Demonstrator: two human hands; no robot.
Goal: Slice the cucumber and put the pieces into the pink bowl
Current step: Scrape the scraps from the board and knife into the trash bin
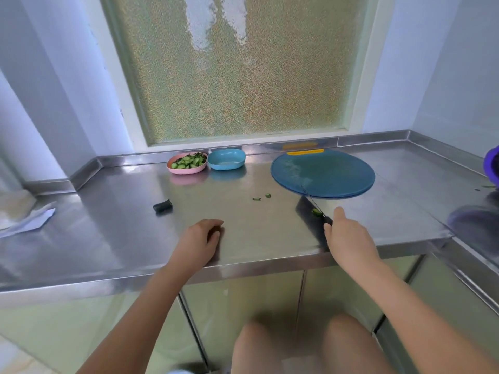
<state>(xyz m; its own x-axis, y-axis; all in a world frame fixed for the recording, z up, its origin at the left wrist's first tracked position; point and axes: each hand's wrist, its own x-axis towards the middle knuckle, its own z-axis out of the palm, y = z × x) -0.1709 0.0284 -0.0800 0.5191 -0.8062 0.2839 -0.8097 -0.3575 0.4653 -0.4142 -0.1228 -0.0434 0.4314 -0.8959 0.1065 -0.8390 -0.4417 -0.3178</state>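
Slicing looks done: the cucumber slices (189, 161) sit in the pink bowl (186, 170) at the back of the worktop (251, 230) (a dark end stub (162, 205) lies apart). The right hand (348, 238) has its grip closed on the knife (327, 220); the left hand (201, 238) rests loosely curled, empty. Next, likely, collecting the stray bits (256, 198).

The carrying surface is a stainless-steel counter (243, 233) with a raised rear lip, spanning the middle of the frame. Directly on it:

- Upper centre-left, at the lip: a pink bowl (186, 171) holding cucumber slices (187, 161), with a blue bowl (226, 166) just beside it on the right.
- Right of centre: a round blue cutting board (332, 174).
- Centre-left: a dark cucumber end (162, 205).
- Centre: two green scraps (256, 198), close together.
- Far left: folded white paper (32, 221).
- Right edge: a purple object (491, 166), partly cut off.
- Lower centre: the left hand (201, 238), resting near the front edge.
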